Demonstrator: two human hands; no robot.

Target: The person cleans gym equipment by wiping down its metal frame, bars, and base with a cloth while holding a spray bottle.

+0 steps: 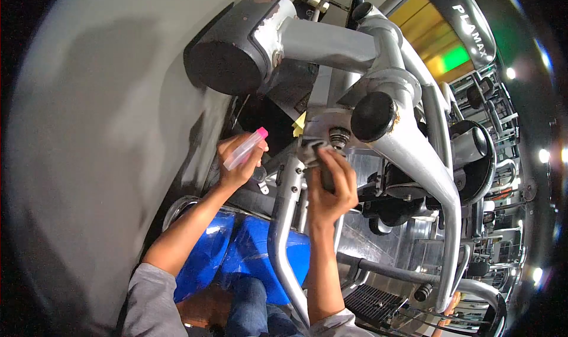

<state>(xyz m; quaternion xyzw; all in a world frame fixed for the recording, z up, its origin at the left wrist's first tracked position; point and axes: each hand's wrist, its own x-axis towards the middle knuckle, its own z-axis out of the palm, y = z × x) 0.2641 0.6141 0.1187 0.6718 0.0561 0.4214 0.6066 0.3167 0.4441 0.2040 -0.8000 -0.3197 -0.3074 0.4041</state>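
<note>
Both hands loaded. Left hand [238, 164]: fingers curled in, wrapped on a clear bottle [241, 152] with a pink cap [262, 133]. Bottle is tilted, cap end up and toward the machine, body lying across the fingers. The hand is in front of the dark lower part of the machine, apart from the metal as far as I can see. Right hand [335, 192]: fingers bent and close together, clamped on a bunched grey cloth [315, 152] at the fingertips. Exact thumb placement: can't tell, partly hidden. Cloth is up at the machine's metal bracket, just beside a coiled or ribbed fitting [339, 137]; looks like contact, but the fingers cover most of that spot. A yellow scrap [299, 125] sits just above the cloth, cloth or paper, can't tell. Right of the hand, a silver tube [423, 165] with a black end cap [373, 117] runs down and away. Upper left of the fitting: big grey cylinder [236, 44], paint chipped, dark round end facing out. Below both forearms: blue upholstery [260, 251], shiny and creased, beside a bent silver upright [283, 219].
</note>
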